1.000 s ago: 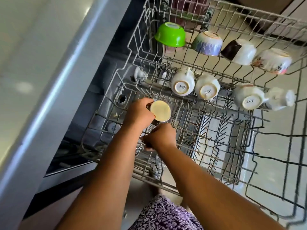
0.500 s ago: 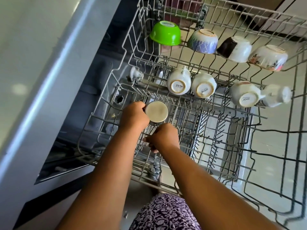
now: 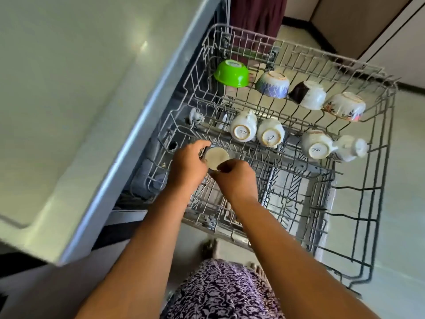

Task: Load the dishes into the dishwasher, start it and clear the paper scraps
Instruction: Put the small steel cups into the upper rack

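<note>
Small cream-bottomed cup [image 3: 216, 157] sits upside down in the near-left part of the pulled-out grey wire dishwasher rack [image 3: 305, 165]. Left hand [image 3: 188, 168] curls its fingers round the cup's left side. Right hand [image 3: 238, 179] seems to pinch its near edge, though the fingertips are blurred. The cup is just in front of the white upturned mugs [image 3: 242, 130]. Green plastic bowl [image 3: 232, 73] is in the far row.

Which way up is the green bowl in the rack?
Upside down: the green bowl shows its flat base upward, rim down on the rack.
</note>
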